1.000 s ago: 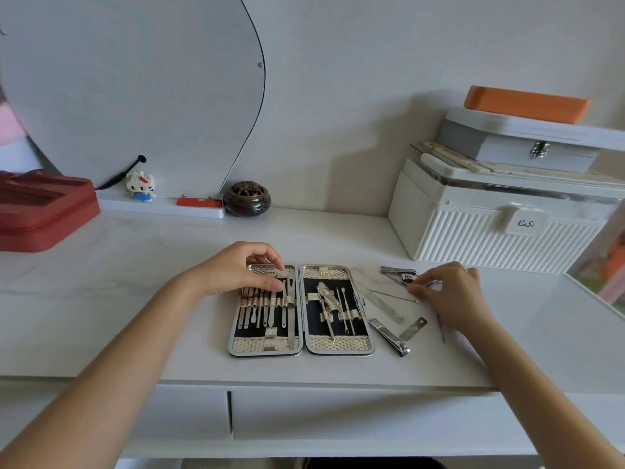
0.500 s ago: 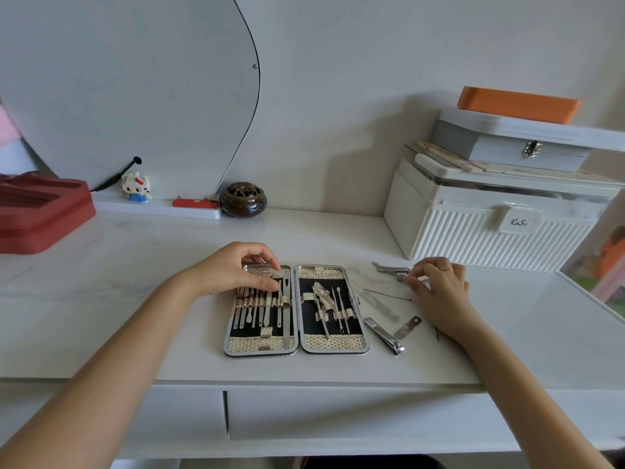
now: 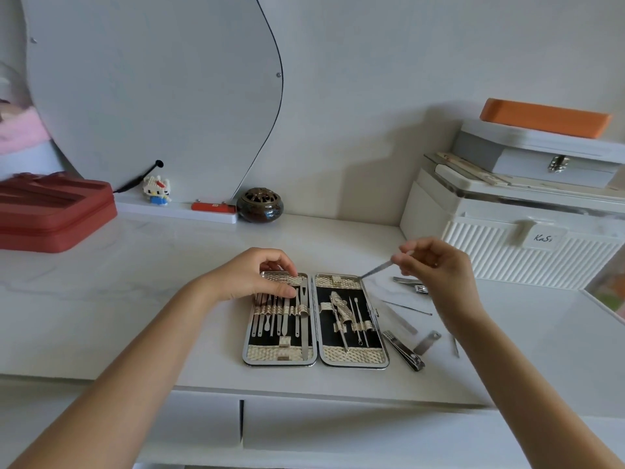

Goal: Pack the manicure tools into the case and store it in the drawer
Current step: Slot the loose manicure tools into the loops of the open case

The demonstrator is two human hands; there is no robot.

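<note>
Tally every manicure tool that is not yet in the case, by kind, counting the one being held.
Nail clippers: 2
Thin picks on the desk: 2
Flat file on the desk: 1
Slim tool pinched in the right hand: 1
Total outside the case: 6
</note>
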